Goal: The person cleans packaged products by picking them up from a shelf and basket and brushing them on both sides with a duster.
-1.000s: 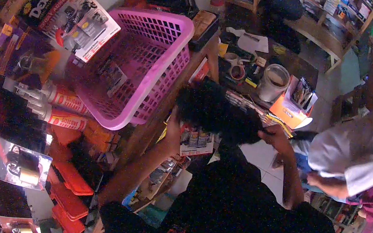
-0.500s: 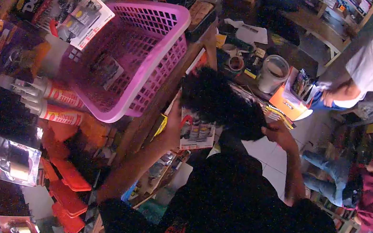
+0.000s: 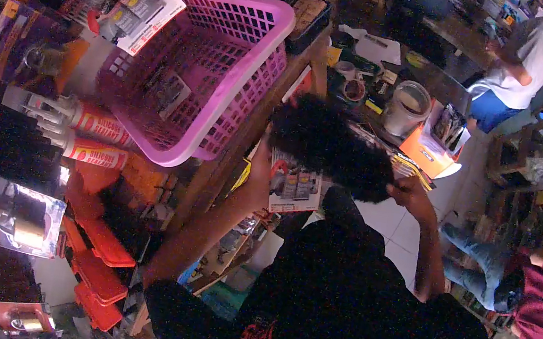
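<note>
A fuzzy black mass that looks like hair [image 3: 331, 147] covers the middle of the view, above a black shirt [image 3: 363, 309]. My left arm reaches up past the pink basket; my left hand [image 3: 271, 143] is mostly hidden behind the hair. Beside that wrist shows a printed product card [image 3: 295, 188] with pictures of packages. My right hand [image 3: 412, 193] is at the hair's right edge, fingers curled together, close to a black-and-yellow Dextone strip [image 3: 413, 171]. What its fingertips hold, if anything, is hidden.
A pink plastic basket [image 3: 241, 91] stands on a wooden counter. Silicone sealant tubes [image 3: 99, 154], red plastic pieces [image 3: 104, 278] and a packed padlock [image 3: 23, 231] are at left. Beyond are a clear tub [image 3: 407, 109] and an orange box [image 3: 432, 151]. Two people [image 3: 526, 60] are at right.
The camera view has shifted slightly, so the basket appears higher and further right. The person in white has moved farther away. My hands keep nearly the same pose.
</note>
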The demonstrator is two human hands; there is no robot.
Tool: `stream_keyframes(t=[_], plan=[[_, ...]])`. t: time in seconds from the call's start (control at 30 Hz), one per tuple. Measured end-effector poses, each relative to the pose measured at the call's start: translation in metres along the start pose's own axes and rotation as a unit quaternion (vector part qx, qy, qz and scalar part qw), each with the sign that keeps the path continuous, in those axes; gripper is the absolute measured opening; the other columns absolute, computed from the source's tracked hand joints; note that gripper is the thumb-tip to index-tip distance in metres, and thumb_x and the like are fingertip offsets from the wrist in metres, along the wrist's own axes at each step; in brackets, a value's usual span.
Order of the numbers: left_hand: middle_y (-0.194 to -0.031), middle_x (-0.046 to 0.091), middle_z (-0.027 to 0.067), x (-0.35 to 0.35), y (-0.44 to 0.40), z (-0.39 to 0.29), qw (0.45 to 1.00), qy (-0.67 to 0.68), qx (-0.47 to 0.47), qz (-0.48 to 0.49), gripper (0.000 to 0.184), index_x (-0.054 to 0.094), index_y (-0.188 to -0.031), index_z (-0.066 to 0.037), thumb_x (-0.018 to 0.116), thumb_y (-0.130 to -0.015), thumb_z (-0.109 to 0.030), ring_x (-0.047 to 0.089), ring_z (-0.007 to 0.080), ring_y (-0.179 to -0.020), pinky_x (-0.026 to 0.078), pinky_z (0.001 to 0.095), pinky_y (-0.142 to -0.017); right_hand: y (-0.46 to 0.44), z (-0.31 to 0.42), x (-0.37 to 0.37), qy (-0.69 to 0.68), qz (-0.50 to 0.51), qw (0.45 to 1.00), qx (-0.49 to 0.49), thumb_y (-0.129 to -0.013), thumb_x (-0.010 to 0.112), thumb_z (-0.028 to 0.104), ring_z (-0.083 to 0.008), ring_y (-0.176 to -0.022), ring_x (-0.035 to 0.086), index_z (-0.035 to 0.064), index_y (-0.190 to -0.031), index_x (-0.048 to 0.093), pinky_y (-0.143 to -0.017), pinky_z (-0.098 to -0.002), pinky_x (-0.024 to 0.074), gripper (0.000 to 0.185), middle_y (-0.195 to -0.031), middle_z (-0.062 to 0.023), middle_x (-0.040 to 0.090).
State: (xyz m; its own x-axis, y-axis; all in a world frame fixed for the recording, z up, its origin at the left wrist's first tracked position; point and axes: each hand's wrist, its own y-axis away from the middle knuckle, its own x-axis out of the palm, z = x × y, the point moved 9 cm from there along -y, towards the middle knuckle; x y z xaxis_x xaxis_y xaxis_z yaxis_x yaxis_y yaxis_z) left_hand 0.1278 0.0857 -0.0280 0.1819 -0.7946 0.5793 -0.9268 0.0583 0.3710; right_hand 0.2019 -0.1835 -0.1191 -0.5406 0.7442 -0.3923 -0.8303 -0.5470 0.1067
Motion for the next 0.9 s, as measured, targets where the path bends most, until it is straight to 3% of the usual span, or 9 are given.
stream_keyframes(t=[0.07, 0.13, 0.2, 0.3, 0.4, 0.63, 0.7, 0.8, 0.9], plan=[[-0.121, 0.049, 0.0109, -0.022, -0.022, 0.023, 0.973, 0.223, -0.028, 0.058, 0.06, 0.025, -0.137, -0.006, 0.055, -0.088, -0.022, 0.051, 0.0193, -0.106, 0.043, 0.0351, -0.093, 0.0, 0.005, -0.001, -0.012, -0.03, 0.999, -0.003, -0.085, 0.062, 0.026, -0.0056, -0.044, 0.029, 0.0082, -0.051, 0.039, -0.041, -0.0257, 0.0217, 0.045, -0.047, 0.0047, 0.033], [-0.113, 0.057, 0.0108, -0.007, -0.009, 0.004, 0.999, 0.0, 0.034, -0.005, 0.054, 0.042, -0.129, -0.011, 0.041, -0.087, -0.046, 0.058, 0.0267, -0.093, 0.048, 0.0406, -0.083, 0.0, -0.001, -0.003, -0.021, -0.036, 0.999, 0.022, -0.085, 0.062, 0.027, -0.0056, -0.044, 0.029, 0.0082, -0.051, 0.039, -0.042, -0.0258, 0.0222, 0.045, -0.048, 0.005, 0.034], [-0.108, 0.061, 0.0112, -0.011, -0.012, 0.013, 1.0, 0.014, 0.014, -0.024, 0.061, 0.05, -0.124, -0.014, 0.034, -0.087, -0.059, 0.062, 0.0311, -0.086, 0.05, 0.0436, -0.078, 0.0, -0.016, -0.004, -0.024, -0.017, 0.997, 0.073, -0.084, 0.062, 0.027, -0.0055, -0.046, 0.03, 0.008, -0.051, 0.04, -0.042, -0.0258, 0.0228, 0.044, -0.049, 0.0054, 0.034], [-0.106, 0.061, 0.0115, -0.02, -0.031, 0.044, 0.969, 0.229, -0.085, 0.041, 0.059, 0.052, -0.12, -0.012, 0.034, -0.087, -0.059, 0.061, 0.031, -0.086, 0.05, 0.044, -0.077, -0.001, 0.003, -0.002, 0.001, 0.01, 1.0, -0.028, -0.084, 0.063, 0.027, -0.0048, -0.047, 0.03, 0.0086, -0.052, 0.041, -0.043, -0.0256, 0.0232, 0.043, -0.05, 0.0058, 0.035], [-0.099, 0.062, 0.0094, 0.021, -0.006, 0.017, 0.979, 0.124, -0.073, 0.147, 0.052, 0.057, -0.108, -0.01, 0.035, -0.091, -0.053, 0.059, 0.0265, -0.085, 0.05, 0.0434, -0.075, -0.001, -0.001, -0.013, -0.028, -0.063, 0.996, 0.051, -0.082, 0.065, 0.027, -0.0046, -0.048, 0.03, 0.0088, -0.053, 0.042, -0.044, -0.025, 0.023, 0.041, -0.051, 0.0064, 0.034], [-0.094, 0.064, 0.0097, -0.033, -0.005, 0.044, 0.974, 0.072, -0.15, -0.156, 0.058, 0.06, -0.106, -0.011, 0.036, -0.087, -0.06, 0.06, 0.0295, -0.077, 0.05, 0.0451, -0.072, -0.002, 0.007, 0.003, -0.026, -0.002, 0.999, 0.037, -0.082, 0.064, 0.03, -0.0068, -0.049, 0.036, 0.0067, -0.061, 0.05, -0.045, -0.0262, 0.0281, 0.035, -0.052, 0.0037, 0.041], [-0.102, 0.062, 0.0108, -0.027, -0.013, 0.05, 0.978, 0.129, -0.147, -0.066, 0.059, 0.056, -0.112, -0.011, 0.035, -0.087, -0.06, 0.059, 0.0304, -0.084, 0.049, 0.0452, -0.077, -0.002, -0.013, 0.008, 0.002, 0.036, 0.995, 0.097, -0.083, 0.063, 0.036, -0.0107, -0.053, 0.045, 0.0022, -0.074, 0.064, -0.047, -0.0285, 0.0369, 0.035, -0.055, -0.0021, 0.051], [-0.103, 0.061, 0.0107, -0.02, -0.013, 0.046, 0.983, 0.123, -0.133, -0.038, 0.059, 0.056, -0.113, -0.011, 0.036, -0.087, -0.059, 0.059, 0.0301, -0.085, 0.049, 0.0449, -0.078, -0.007, 0.0, 0.011, 0.047, 0.044, 0.997, 0.037, -0.082, 0.063, 0.037, -0.0098, -0.05, 0.043, 0.0024, -0.07, 0.062, -0.047, -0.0273, 0.036, 0.036, -0.054, -0.001, 0.048], [-0.104, 0.061, 0.0105, -0.02, -0.012, 0.044, 0.985, 0.115, -0.123, -0.043, 0.058, 0.055, -0.114, -0.011, 0.036, -0.087, -0.059, 0.059, 0.0298, -0.086, 0.048, 0.0446, -0.078, -0.013, -0.021, 0.005, -0.016, 0.012, 0.996, 0.081, -0.082, 0.063, 0.037, -0.0095, -0.048, 0.041, 0.0033, -0.068, 0.061, -0.046, -0.0267, 0.0347, 0.036, -0.052, -0.0007, 0.045]])
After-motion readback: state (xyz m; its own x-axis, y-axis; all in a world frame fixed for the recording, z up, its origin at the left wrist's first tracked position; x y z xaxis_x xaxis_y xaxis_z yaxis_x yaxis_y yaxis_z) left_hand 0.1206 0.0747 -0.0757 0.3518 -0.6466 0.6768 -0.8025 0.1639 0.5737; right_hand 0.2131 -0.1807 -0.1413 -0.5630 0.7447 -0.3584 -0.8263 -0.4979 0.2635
